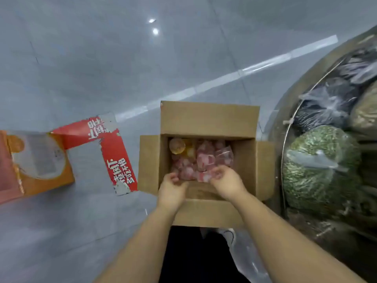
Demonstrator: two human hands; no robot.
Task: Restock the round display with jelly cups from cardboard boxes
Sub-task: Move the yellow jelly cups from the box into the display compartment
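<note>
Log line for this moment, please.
stage: scooping | left hand: in cardboard box, curled | right hand: on pink jelly cups | round display: right

A grey tiled floor fills most of the frame, its thin dark grout lines running diagonally. Two bright ceiling-light reflections glint near the top centre. A pale strip of tape crosses the floor from the centre up toward the upper right. At the left, red floor stickers with white lettering, worn and peeling in places, form a corner shape on the tiles. At the far left edge lies an orange printed carton. Crumpled clear plastic rests on the floor at the bottom right of centre
</note>
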